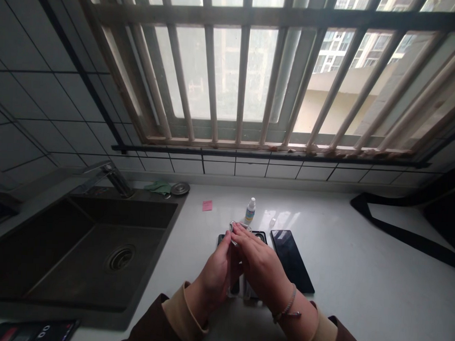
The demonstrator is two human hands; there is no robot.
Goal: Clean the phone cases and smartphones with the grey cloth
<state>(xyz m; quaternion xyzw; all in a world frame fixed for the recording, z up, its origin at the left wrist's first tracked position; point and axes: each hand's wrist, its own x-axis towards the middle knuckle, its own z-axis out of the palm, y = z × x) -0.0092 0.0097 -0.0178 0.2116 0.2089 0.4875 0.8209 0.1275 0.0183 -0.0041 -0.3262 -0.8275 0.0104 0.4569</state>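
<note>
My left hand [215, 270] and my right hand [261, 263] meet over the counter, fingertips together like a tent. Between them is a clear, thin-edged piece [232, 226] that looks like a transparent phone case; my palms hide most of it. Beneath my hands lies a dark phone-like thing [261, 236], its camera corner showing beside my right fingers. Another dark edge [221, 238] shows by my left thumb. Just beyond my fingertips stands a small white bottle [250, 211] with a blue and yellow label. A small clear cap [272, 222] lies to its right.
A black phone or tablet [292, 261] lies right of my hands. Behind is a pink note [207, 205]. To the left are a sink [86, 245], a faucet [115, 179] and a green cloth [157, 188]. A black strap [364, 210] lies right; a lit screen [35, 329] is front left.
</note>
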